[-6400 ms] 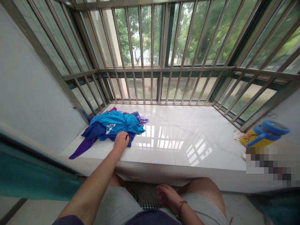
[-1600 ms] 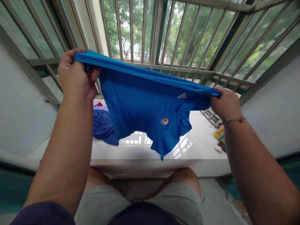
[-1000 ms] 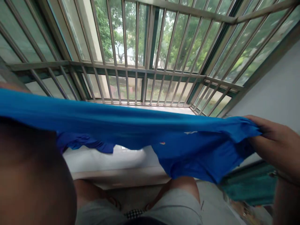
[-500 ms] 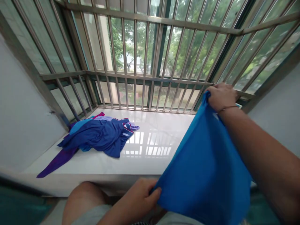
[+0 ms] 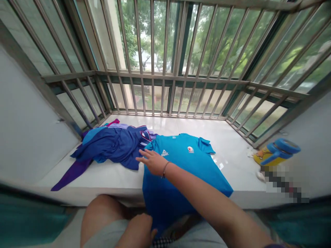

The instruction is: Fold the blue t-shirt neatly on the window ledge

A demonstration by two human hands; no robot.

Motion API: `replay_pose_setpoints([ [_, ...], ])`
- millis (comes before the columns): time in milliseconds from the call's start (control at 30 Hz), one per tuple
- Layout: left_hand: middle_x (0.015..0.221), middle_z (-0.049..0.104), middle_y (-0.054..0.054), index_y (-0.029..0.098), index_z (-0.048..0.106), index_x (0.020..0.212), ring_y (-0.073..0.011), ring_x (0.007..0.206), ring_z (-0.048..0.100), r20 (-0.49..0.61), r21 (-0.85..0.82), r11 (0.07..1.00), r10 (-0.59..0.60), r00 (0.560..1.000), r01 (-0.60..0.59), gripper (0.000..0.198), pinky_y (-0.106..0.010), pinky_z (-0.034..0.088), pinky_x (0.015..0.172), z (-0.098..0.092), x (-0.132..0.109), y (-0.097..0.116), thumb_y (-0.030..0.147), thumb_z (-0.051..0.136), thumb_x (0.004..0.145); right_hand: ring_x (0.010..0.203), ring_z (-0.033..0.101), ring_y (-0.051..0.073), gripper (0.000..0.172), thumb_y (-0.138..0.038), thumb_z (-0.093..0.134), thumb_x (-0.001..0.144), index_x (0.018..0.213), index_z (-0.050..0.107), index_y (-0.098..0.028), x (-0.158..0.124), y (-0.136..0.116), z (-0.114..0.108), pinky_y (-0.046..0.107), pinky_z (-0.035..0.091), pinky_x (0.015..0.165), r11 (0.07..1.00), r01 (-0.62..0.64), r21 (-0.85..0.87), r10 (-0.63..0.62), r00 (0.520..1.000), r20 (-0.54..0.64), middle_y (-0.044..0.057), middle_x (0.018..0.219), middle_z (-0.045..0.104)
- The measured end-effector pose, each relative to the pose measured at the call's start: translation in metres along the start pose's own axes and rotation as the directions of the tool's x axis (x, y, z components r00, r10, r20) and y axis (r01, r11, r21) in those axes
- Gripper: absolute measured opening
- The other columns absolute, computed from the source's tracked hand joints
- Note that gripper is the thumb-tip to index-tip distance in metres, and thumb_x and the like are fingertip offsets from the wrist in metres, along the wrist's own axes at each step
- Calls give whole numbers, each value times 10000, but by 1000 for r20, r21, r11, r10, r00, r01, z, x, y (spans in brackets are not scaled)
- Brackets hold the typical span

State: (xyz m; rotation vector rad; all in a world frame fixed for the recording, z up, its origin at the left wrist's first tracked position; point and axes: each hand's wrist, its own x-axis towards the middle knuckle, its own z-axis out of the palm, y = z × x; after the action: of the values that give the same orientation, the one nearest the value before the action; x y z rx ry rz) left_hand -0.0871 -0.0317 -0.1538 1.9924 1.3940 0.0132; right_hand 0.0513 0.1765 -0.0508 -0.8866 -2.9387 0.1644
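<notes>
Being held open with the fingers spread apart, the right hand (image 5: 152,162) is seen over the left side of a turquoise polo shirt (image 5: 181,151), with a thin bracelet (image 5: 164,169) around its wrist; whether the palm touches the cloth cannot be told. The fingertips (image 5: 141,158) are pointed toward a heap of dark blue clothing (image 5: 113,144), which is lying just beside the shirt. The left hand (image 5: 136,231) is seen low in the view against the shirt's lower edge, but whether the cloth is clamped in it cannot be told. The shirt is laid flat on a glossy white tile windowsill (image 5: 232,151), with its collar turned away from the person and a white logo and red star badge shown on its chest. Its lower part is hung over the sill's front edge toward grey shorts (image 5: 103,231). A purple sleeve (image 5: 72,174) is trailed from the heap toward the front of the sill. Near the right wall, a yellow bottle with a blue lid (image 5: 269,159) is placed on the sill. Steel window bars (image 5: 152,34) are fitted along the back and sides, and green trees (image 5: 199,41) are seen beyond them.
</notes>
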Motion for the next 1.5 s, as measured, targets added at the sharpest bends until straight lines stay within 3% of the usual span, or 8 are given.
replay_pose_setpoints([
  [167,1220,792,-135,245,759,1182,-327,1176,737,-293,48,996,84,952,-73,319,-481,601,1048,-22,15,18,318,486,1033,1610,395,303,506,-282,448,1115,1614,530,-300,-76,-4,39,563,313,1319,971,-195,139,211,971,-115,77,1746,436],
  [267,1475,691,-157,220,680,1426,-352,1396,625,-470,133,985,164,867,-113,416,-541,507,1205,-21,41,20,307,523,1051,1620,376,349,528,-333,464,1109,1628,527,-257,-128,33,43,614,282,1316,843,-529,95,535,842,-64,123,1731,452],
  [367,1559,633,-168,213,576,1578,-397,1429,592,-491,251,967,162,856,-40,567,-618,475,1215,-11,66,19,273,597,1015,1642,330,358,580,-455,404,1130,1666,486,-250,-175,65,51,616,253,1319,685,-727,47,728,684,-47,126,1762,398],
  [667,1589,620,-134,223,666,1455,-314,1482,557,-512,223,950,304,803,-218,413,-537,484,1234,-30,100,27,296,504,1082,1666,277,330,634,-499,333,1130,1722,399,-282,-228,92,57,574,219,1337,511,-859,18,859,510,-37,71,1801,327],
  [833,1483,682,-189,152,665,1438,-332,1406,617,-697,136,990,117,708,-30,444,-538,499,1212,-54,124,-5,232,405,1087,1638,341,325,611,-450,307,1132,1675,472,-224,-246,106,64,610,245,1325,436,-899,35,897,431,-100,105,1771,385],
  [967,1574,629,-181,153,631,1489,-344,1463,580,-664,205,977,96,741,57,487,-526,447,1262,-70,145,-26,372,500,1075,1541,481,321,580,-419,344,1113,1568,585,-152,-274,125,76,550,345,1292,407,-912,57,897,387,-211,165,1661,530],
  [1100,1692,521,-137,192,569,1575,-320,1569,485,-558,298,954,141,817,38,559,-510,373,1316,-84,166,-30,440,489,1081,1462,563,316,546,-439,389,1103,1497,644,-160,-303,145,84,486,406,1260,463,-886,29,856,438,-275,169,1570,615],
  [1500,1784,371,-103,209,474,1665,-303,1665,323,-412,355,935,147,899,10,624,-549,237,1368,-112,196,-25,475,380,1108,1620,382,340,540,-452,361,1138,1599,555,-248,-306,165,70,665,323,1289,429,-903,34,898,422,-125,121,1734,446],
])
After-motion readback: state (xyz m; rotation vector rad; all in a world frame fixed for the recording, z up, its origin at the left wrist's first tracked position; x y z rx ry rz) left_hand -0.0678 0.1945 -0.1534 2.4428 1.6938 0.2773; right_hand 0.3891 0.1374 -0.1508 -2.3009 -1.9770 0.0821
